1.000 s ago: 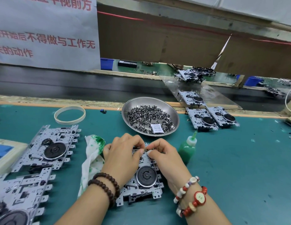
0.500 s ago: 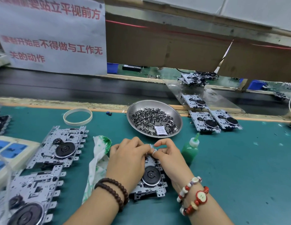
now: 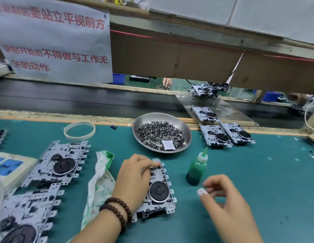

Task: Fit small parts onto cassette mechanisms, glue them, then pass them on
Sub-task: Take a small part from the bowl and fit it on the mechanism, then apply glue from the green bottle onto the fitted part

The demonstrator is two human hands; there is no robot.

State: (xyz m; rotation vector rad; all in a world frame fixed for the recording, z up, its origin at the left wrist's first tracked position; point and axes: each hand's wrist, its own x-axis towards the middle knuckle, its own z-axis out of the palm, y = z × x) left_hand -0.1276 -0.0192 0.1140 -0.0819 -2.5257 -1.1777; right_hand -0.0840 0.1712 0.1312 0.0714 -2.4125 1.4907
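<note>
— Where was the silver stamped-metal cassette mechanism with the black round flywheel (image 3: 159, 190)?

— Flat on the green bench mat (image 3: 258, 172), under the left hand (image 3: 133, 178). That hand's fingers (image 3: 149, 164) were curled over its far edge and pressed down on the plate; its palm covered the left side of the mechanism.

— And the right hand (image 3: 226, 204)?

— Off the mechanism, lifted to its right, fingers loosely curled and holding nothing that showed. It was blurred, so I could not tell more.

— What stood nearest those fingers?

— The small green-filled plastic glue bottle with a pale pointed nozzle (image 3: 196, 168), upright just beyond the right hand's fingertips, apart from them. Further beyond the left hand's fingers sat the round steel dish of small dark metal parts (image 3: 161, 132), a white paper label among them.

— To the left of the left hand?

— A white cloth stained green (image 3: 100, 174), just beside the wrist, then two more silver mechanisms (image 3: 60, 165), one nearer than the other. A pale tape ring (image 3: 79, 130) lay past them. Beyond the right hand, far off, finished mechanisms (image 3: 226, 135) sat by a clear plastic chute (image 3: 228, 111) at the black conveyor belt (image 3: 82, 100).
</note>
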